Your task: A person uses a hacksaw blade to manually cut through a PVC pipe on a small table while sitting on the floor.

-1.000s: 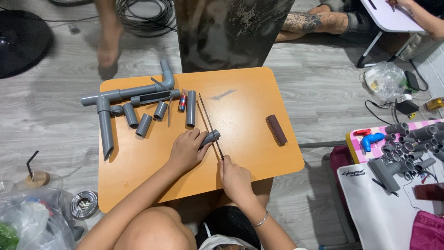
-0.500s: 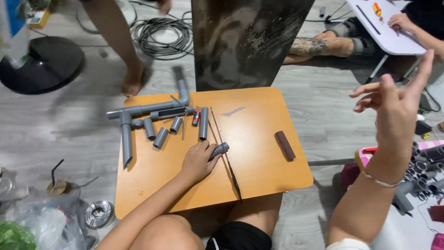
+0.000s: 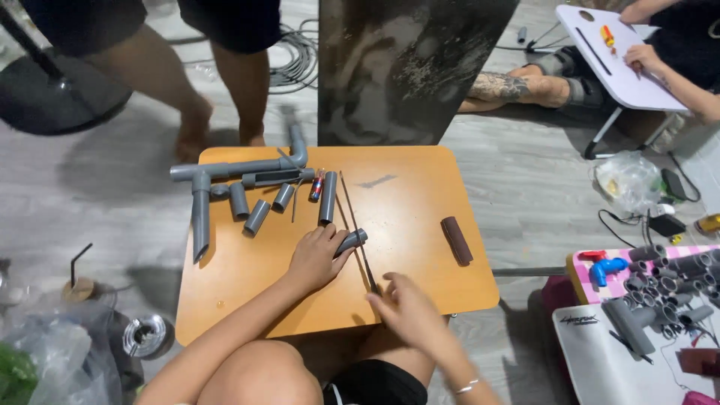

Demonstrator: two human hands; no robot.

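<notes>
A dark panel [image 3: 405, 67] is being stood upright on the floor behind the bench [image 3: 420, 217], an orange-brown low one. A long grey pipe assembly [image 3: 225, 171] is being carried at the bench's far left, with short pipe pieces [image 3: 256, 216] lying just beside it. A thin dark rod [image 3: 354, 217] is lying across the middle of the bench, running from far to near. A brown block [image 3: 456, 240] is lying well apart to the right. The left hand [image 3: 315, 259] is being kept clenched around a short grey pipe [image 3: 351, 241], pressed on the bench against the rod. The right hand [image 3: 409, 311] is being held at the rod's near end, blurred; whether it is grasping the rod cannot be told.
</notes>
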